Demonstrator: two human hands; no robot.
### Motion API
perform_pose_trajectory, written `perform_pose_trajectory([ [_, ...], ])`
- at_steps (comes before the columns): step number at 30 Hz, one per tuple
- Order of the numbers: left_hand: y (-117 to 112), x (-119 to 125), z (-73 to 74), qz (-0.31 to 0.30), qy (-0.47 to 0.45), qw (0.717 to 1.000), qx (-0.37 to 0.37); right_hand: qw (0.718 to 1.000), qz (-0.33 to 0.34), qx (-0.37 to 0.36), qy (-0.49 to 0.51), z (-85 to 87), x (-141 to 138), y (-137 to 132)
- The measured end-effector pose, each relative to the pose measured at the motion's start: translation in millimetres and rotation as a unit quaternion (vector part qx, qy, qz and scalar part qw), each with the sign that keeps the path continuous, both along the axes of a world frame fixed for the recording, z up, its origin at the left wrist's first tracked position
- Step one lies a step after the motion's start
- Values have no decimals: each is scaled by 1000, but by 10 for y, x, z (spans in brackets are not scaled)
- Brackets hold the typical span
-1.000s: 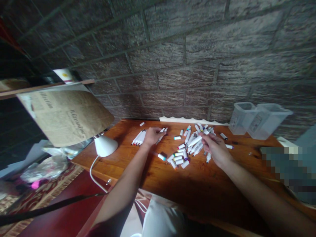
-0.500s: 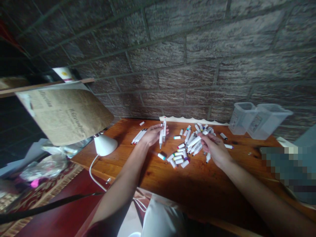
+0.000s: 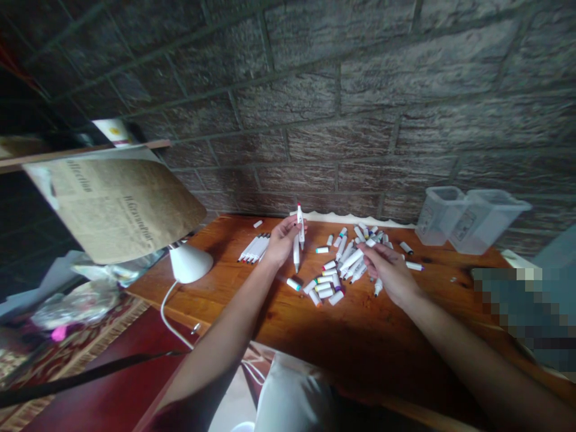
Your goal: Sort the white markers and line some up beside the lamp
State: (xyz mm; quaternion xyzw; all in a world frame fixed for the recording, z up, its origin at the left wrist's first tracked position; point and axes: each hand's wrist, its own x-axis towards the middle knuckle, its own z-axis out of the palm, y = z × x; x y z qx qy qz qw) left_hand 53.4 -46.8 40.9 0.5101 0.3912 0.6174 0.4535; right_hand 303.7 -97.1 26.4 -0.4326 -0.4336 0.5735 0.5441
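My left hand (image 3: 281, 240) is raised above the wooden table (image 3: 360, 324) and is closed around two white markers (image 3: 297, 237) held upright. My right hand (image 3: 389, 270) rests over a heap of white markers and loose caps (image 3: 344, 264), with its fingers pinching one white marker (image 3: 353, 259) that lies across the heap. A neat row of several capped markers (image 3: 254, 248) lies to the left of my left hand. One loose cap (image 3: 258, 224) sits near the wall.
Two clear plastic tubs (image 3: 468, 219) stand at the back right against the brick wall. A white lamp base (image 3: 189, 264) with its cord sits at the table's left edge, under a brown newspaper sheet (image 3: 117, 207). A blurred patch covers the right side.
My left hand has lifted two markers off the table and turned them upright. My right hand has shifted slightly on the heap, still pinching a marker.
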Motion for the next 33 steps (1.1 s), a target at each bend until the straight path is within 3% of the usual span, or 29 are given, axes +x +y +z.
perform_pose_trajectory([
  [5,-19,122,-78,-6,74,995,71,1000,-1,9,-30,-11,3,-14],
  [8,9,148,-176,-21,100,993,58,999,3,13,-39,-5,7,-23],
  [13,120,35,-343,35,187,981,36,998,2,17,-56,7,-1,-38],
  [18,200,-57,-421,64,254,965,23,998,14,19,-61,19,-12,-46],
  [27,218,-74,-473,94,371,924,-1,999,30,-1,-40,44,-21,-49],
  [33,129,-63,-356,85,451,888,-9,998,31,1,-47,55,-25,-65],
])
